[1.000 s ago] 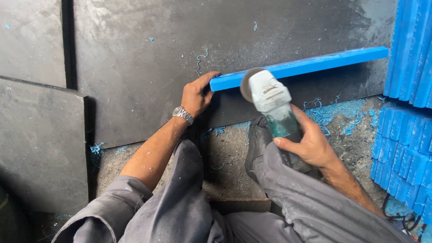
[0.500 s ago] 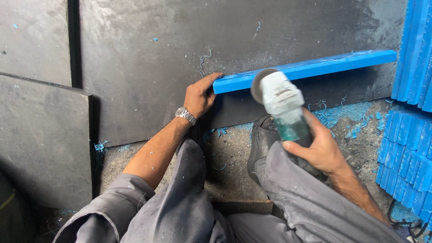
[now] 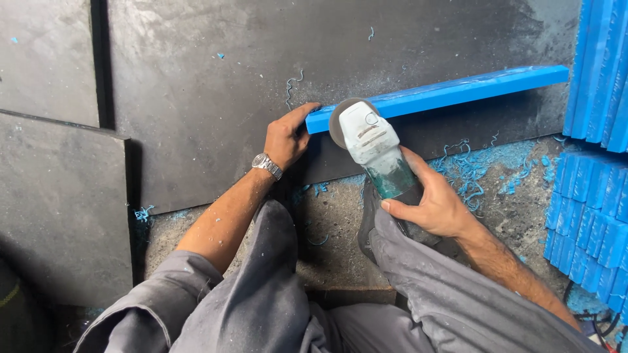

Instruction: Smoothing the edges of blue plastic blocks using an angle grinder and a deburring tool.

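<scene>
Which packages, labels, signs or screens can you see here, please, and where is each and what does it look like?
No packages, signs or screens show.
Marking on the angle grinder, held in the right hand against the blue strip: a faint dark outline mark on its whitish head, too small to make out.
Wristwatch on the left hand: a small round silver face, not readable.

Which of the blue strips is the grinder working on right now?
The single long blue strip lying across the dark board, pinned by the left hand. The other strips sit stacked at the right, untouched.
</scene>
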